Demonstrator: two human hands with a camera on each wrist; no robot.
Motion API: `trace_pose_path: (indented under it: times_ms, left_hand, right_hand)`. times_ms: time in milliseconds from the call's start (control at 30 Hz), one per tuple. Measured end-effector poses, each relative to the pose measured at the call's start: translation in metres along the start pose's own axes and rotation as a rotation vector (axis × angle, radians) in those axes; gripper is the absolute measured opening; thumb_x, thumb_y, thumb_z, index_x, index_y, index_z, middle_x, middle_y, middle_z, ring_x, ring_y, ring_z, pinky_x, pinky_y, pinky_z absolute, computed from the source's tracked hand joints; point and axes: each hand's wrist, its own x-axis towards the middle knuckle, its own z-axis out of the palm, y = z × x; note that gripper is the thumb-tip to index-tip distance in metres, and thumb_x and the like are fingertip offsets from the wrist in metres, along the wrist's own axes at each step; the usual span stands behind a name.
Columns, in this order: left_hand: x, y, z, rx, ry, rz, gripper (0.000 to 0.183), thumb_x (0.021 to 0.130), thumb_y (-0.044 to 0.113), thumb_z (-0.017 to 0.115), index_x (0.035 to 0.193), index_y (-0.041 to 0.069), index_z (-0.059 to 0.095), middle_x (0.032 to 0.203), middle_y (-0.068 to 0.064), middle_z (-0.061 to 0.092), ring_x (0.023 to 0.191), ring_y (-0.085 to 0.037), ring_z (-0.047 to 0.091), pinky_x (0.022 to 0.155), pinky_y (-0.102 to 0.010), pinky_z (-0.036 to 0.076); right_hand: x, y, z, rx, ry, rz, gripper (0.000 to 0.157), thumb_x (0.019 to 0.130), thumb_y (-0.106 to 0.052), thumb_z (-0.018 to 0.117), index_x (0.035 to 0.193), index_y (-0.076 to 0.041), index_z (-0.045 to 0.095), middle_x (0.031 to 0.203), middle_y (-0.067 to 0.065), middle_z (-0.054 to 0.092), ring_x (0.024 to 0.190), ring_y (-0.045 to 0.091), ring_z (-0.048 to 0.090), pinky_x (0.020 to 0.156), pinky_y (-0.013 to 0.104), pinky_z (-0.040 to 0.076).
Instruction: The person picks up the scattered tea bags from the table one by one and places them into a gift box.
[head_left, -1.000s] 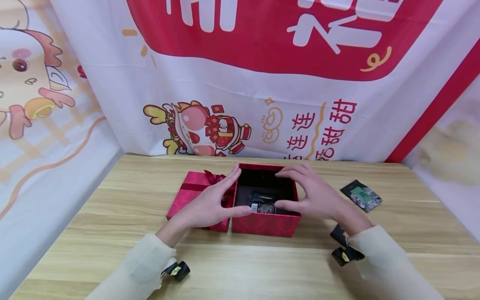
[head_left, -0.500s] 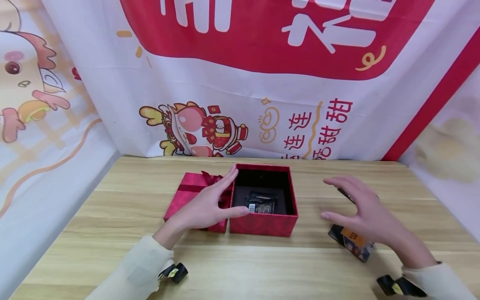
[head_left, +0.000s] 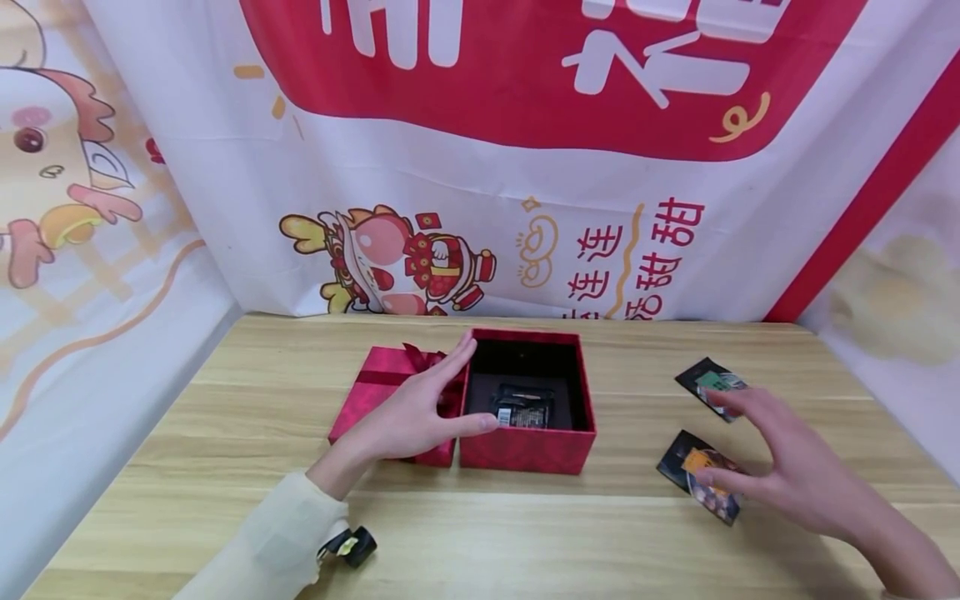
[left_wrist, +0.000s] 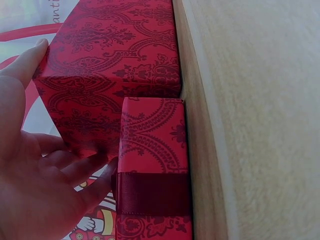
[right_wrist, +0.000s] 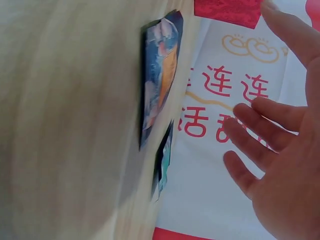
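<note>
"Black-and-orange flat packet (head_left: 697, 460): located where?"
"Lay on the wooden table (head_left: 525, 542) near the right hand (head_left: 804, 475), spread, holding nothing."
"Left hand (head_left: 415, 415)?"
"Rested straight-fingered against the red patterned box (head_left: 525, 452). Edge pinch seemed soundest."

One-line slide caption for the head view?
Left hand touches the open red box; right hand hovers by two packets.
</note>
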Motion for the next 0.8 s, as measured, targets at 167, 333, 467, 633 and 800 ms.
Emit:
trace_pose_path:
  times_ms: [167, 333, 467, 633, 800]
  left_hand:
    - [0.0, 0.0, 0.0, 0.006, 0.002, -0.004, 0.108, 0.089, 0.068, 0.073, 0.171, 0.037, 0.011, 0.179, 0.019, 0.006, 0.167, -0.024, 0.02, 0.125, -0.064, 0.036]
    - [0.0, -0.001, 0.0, 0.004, -0.003, -0.005, 0.108, 0.09, 0.068, 0.073, 0.171, 0.036, 0.01, 0.179, 0.018, 0.005, 0.167, -0.023, 0.019, 0.125, -0.064, 0.036]
    - [0.001, -0.001, -0.001, -0.005, -0.004, -0.001, 0.108, 0.09, 0.067, 0.073, 0.171, 0.036, 0.01, 0.179, 0.018, 0.005, 0.167, -0.023, 0.019, 0.125, -0.064, 0.036]
    - [0.001, -0.002, 0.0, -0.006, -0.002, 0.003, 0.108, 0.09, 0.067, 0.074, 0.171, 0.036, 0.01, 0.179, 0.018, 0.005, 0.167, -0.022, 0.018, 0.126, -0.063, 0.036]
    - [0.001, -0.003, 0.0, -0.003, -0.002, 0.006, 0.107, 0.09, 0.068, 0.073, 0.171, 0.037, 0.01, 0.179, 0.019, 0.004, 0.167, -0.022, 0.019, 0.126, -0.063, 0.035]
  right_hand:
    - [-0.007, 0.002, 0.0, -0.046, -0.155, 0.088, 0.096, 0.074, -0.054, 0.094, 0.151, -0.013, 0.054, 0.143, 0.012, 0.06, 0.125, 0.034, 0.061, 0.097, 0.058, 0.056]
    - [-0.013, 0.005, 0.006, -0.108, -0.202, 0.062, 0.097, 0.071, -0.062, 0.093, 0.146, -0.011, 0.058, 0.138, 0.01, 0.061, 0.119, 0.031, 0.065, 0.09, 0.05, 0.059]
    - [-0.015, 0.01, 0.011, -0.136, -0.232, 0.06, 0.103, 0.066, -0.068, 0.092, 0.146, -0.011, 0.059, 0.137, 0.012, 0.061, 0.117, 0.029, 0.064, 0.09, 0.046, 0.059]
    - [-0.015, 0.016, 0.014, -0.148, -0.272, 0.066, 0.102, 0.066, -0.064, 0.094, 0.144, -0.008, 0.061, 0.14, 0.016, 0.06, 0.118, 0.029, 0.062, 0.094, 0.051, 0.058]
    - [-0.015, 0.021, 0.016, -0.146, -0.296, 0.063, 0.095, 0.071, -0.058, 0.094, 0.145, -0.008, 0.062, 0.143, 0.016, 0.06, 0.121, 0.03, 0.061, 0.096, 0.048, 0.058]
